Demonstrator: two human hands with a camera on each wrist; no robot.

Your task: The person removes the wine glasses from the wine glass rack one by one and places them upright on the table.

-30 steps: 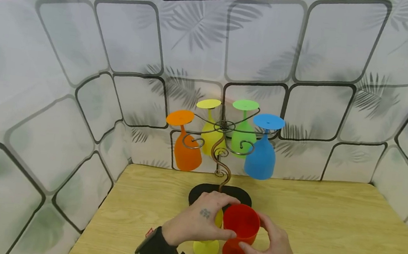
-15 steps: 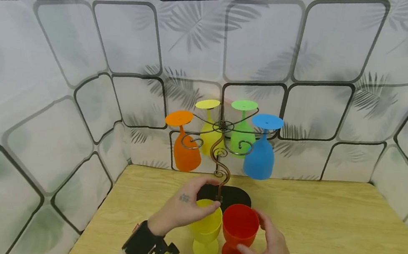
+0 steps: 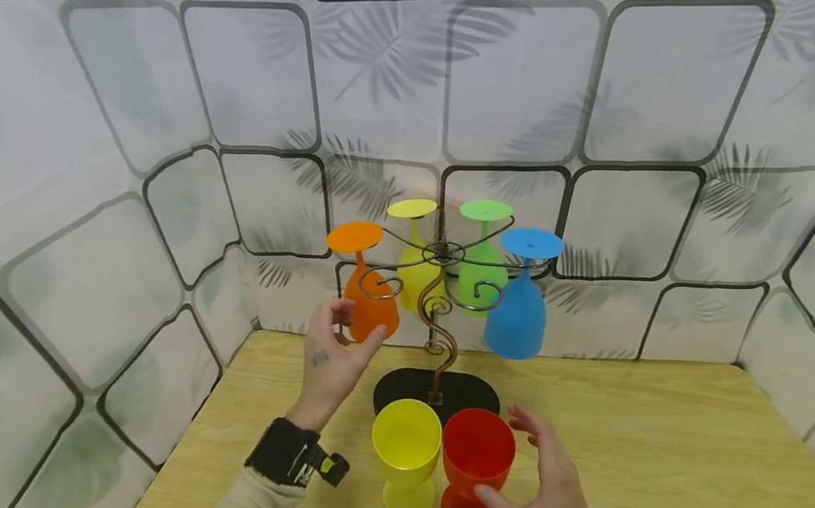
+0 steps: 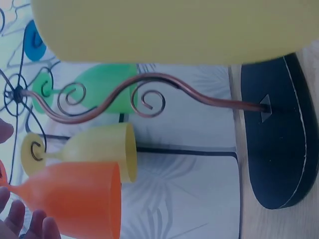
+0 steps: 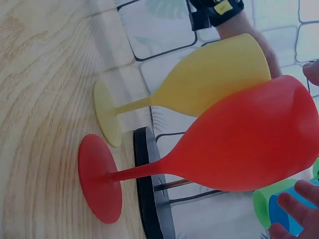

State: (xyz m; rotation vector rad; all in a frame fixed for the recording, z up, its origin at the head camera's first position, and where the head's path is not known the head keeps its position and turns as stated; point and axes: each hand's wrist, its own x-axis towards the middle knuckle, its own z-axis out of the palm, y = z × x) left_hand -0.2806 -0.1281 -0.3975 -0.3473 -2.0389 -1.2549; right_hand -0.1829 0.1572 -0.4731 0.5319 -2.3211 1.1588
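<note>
An orange goblet (image 3: 371, 304) hangs upside down on the left of a metal rack (image 3: 445, 254). My left hand (image 3: 335, 363) is raised beside its bowl, thumb and fingers spread on either side. In the left wrist view, those fingers (image 4: 30, 224) show at the lower left, close to the orange stem. A red goblet (image 3: 479, 447) and a yellow goblet (image 3: 407, 434) stand upright side by side on the table. Around the red bowl my right hand (image 3: 549, 496) stays spread, its thumb overlapping the near side; in the right wrist view its fingers (image 5: 299, 204) appear apart from the bowl.
Also hanging upside down on the rack are another yellow goblet (image 3: 416, 276), a green goblet (image 3: 482, 275) and a blue goblet (image 3: 516, 321). The rack's black base (image 3: 400, 387) sits behind the standing goblets on the wooden table (image 3: 620, 446). A patterned wall covering (image 3: 525, 83) surrounds the table.
My left hand has gone from the red goblet, past the standing yellow one, up and left to the hanging orange goblet. My right hand stays by the red goblet, its fingers now spread wider.
</note>
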